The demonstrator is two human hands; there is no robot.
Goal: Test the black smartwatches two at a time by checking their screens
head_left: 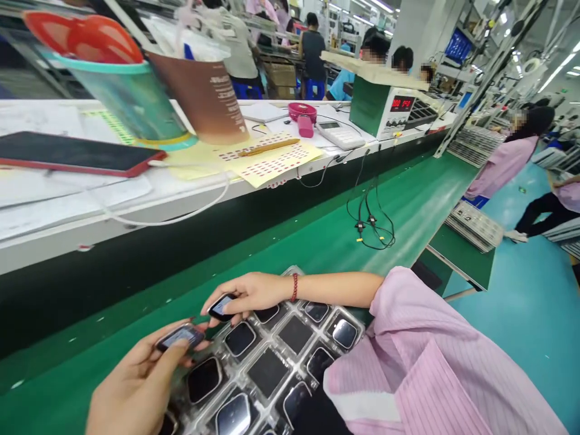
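My left hand [136,374] pinches a smartwatch body [193,332] between thumb and fingers, its screen lit and facing up. Just beyond it, my right hand [258,290] grips a second smartwatch body [220,306], also with a lit screen and without a strap. Both hands are over the left side of a clear plastic tray [267,370]. Square compartments in the tray hold several dark-faced watch bodies [240,339], while two compartments near its middle show only a dark base. The tray's lower right part is hidden by the pink sleeve and dark cloth.
The tray rests above a green bench surface [408,223] with black cables [371,223]. On the raised white shelf are a phone [77,154], a teal cup [131,103], a brown cup [203,96], a pen [269,147], a calculator [339,134] and a power supply [385,112]. Co-workers sit beyond.
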